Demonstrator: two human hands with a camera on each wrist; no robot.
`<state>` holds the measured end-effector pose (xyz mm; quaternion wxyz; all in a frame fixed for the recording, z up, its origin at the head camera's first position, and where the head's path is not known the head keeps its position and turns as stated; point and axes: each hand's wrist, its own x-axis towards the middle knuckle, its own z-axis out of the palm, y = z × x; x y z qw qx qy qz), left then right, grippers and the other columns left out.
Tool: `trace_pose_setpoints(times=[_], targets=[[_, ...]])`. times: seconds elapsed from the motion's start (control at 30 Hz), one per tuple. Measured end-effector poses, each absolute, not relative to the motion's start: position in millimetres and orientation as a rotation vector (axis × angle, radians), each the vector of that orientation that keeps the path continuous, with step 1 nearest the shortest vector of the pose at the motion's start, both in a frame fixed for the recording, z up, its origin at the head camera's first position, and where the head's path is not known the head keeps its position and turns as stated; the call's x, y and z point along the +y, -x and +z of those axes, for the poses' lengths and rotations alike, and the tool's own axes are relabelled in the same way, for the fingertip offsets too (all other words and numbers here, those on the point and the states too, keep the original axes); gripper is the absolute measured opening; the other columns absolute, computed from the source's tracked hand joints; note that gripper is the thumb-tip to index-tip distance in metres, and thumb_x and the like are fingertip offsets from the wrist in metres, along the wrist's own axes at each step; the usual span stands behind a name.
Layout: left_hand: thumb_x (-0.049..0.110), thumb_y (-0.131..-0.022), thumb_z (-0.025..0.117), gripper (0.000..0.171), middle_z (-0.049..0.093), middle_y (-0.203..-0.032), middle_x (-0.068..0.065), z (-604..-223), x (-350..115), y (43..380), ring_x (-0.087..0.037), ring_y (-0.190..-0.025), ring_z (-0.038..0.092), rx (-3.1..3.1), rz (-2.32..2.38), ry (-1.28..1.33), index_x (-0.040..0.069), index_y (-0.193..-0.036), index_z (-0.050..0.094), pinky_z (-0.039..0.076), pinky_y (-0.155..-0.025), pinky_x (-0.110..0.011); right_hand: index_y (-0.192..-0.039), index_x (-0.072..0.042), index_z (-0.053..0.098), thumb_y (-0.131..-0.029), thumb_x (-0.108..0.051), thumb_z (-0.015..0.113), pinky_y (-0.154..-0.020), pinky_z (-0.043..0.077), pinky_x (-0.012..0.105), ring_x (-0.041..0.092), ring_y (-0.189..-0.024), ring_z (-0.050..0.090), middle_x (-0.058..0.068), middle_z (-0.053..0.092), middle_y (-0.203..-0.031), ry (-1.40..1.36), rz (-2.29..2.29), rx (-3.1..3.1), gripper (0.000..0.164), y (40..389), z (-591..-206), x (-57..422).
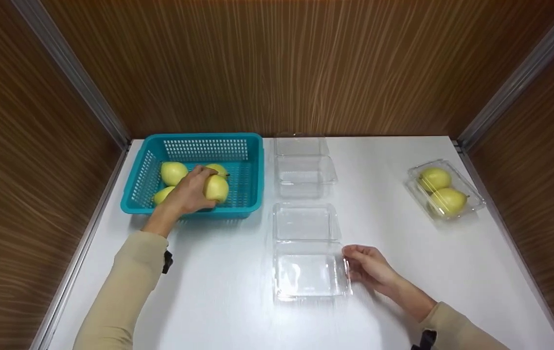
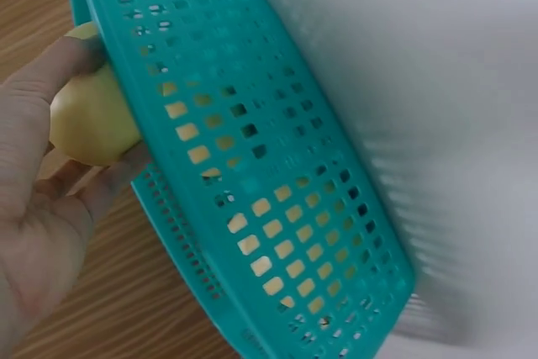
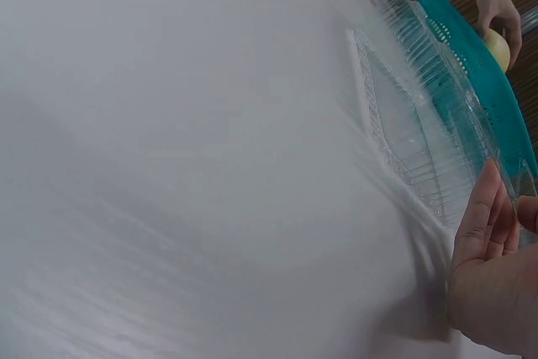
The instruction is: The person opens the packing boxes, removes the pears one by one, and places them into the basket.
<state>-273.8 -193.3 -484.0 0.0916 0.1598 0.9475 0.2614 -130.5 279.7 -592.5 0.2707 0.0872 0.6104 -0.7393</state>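
Observation:
My left hand (image 1: 190, 192) grips a yellow-green pear (image 1: 216, 189) at the front of the teal basket (image 1: 255, 194). In the left wrist view the pear (image 2: 94, 115) shows at the basket's rim, between thumb and fingers. Several other pears (image 1: 174, 173) lie in the basket, partly hidden by the hand. My right hand (image 1: 373, 270) pinches the right edge of an opened clear plastic clamshell box (image 1: 308, 274) lying on the white table. In the right wrist view, thumb and fingers (image 3: 483, 216) meet at the box's rim.
Behind the nearer box stands another opened clear clamshell box (image 1: 303, 170), right of the basket. A closed clamshell (image 1: 473, 199) with two pears sits at the table's far right. Wood-grain panels (image 1: 296, 68) wall the white table (image 1: 218, 291) at the back and both sides.

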Motion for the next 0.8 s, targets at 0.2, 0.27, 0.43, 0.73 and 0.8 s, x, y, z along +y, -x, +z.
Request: trace_pose_setpoints(times=[0.2,0.27,0.43,0.73,0.8], targets=[[0.021,-0.087,0.084,0.079,0.050,-0.141,-0.023,-495.6,-205.2,280.6,-0.041,-0.128,0.057,2.834,0.728,-0.434,0.002,-0.153,0.046,0.052,-0.109,-0.061,-0.106,-0.008,0.067,-0.106,-0.017,0.061,-0.061,0.059,0.018,0.003,-0.064,0.063,-0.009,0.069,-0.083,-0.238,-1.985,1.651,0.010,130.6,-591.6,279.8],[0.022,-0.087,0.084,0.079,0.050,-0.141,-0.024,-498.7,-208.2,282.3,-0.042,-0.128,0.057,2.842,0.699,-0.420,0.001,-0.153,0.046,0.052,-0.109,-0.061,-0.108,-0.008,0.067,-0.106,-0.017,0.062,-0.061,0.058,0.017,0.003,-0.064,0.063,-0.009,0.069,-0.083,-0.241,-1.978,1.660,0.011,130.5,-590.9,280.0],[0.022,-0.089,0.084,0.081,0.049,-0.144,-0.025,-505.7,-215.1,285.0,-0.043,-0.132,0.055,2.839,0.665,-0.359,0.000,-0.155,0.044,0.047,-0.114,-0.063,-0.107,-0.008,0.067,-0.105,-0.017,0.062,-0.061,0.058,0.017,0.002,-0.064,0.063,-0.009,0.069,-0.084,-0.257,-1.979,1.669,0.010,129.4,-590.0,280.7],[0.021,-0.089,0.083,0.080,0.048,-0.145,-0.028,-513.5,-222.5,288.8,-0.044,-0.133,0.054,2.829,0.695,-0.327,-0.002,-0.155,0.044,0.044,-0.117,-0.064,-0.103,-0.010,0.069,-0.105,-0.015,0.062,-0.059,0.057,0.016,0.002,-0.063,0.063,-0.010,0.069,-0.081,-0.265,-1.996,1.667,0.009,128.1,-589.7,281.0],[0.021,-0.089,0.083,0.080,0.048,-0.145,-0.027,-514.1,-223.3,289.8,-0.044,-0.132,0.054,2.823,0.698,-0.310,-0.001,-0.155,0.044,0.044,-0.117,-0.064,-0.102,-0.010,0.069,-0.105,-0.015,0.062,-0.058,0.057,0.016,0.002,-0.063,0.063,-0.010,0.069,-0.080,-0.263,-2.000,1.665,0.009,128.4,-589.6,281.2]])
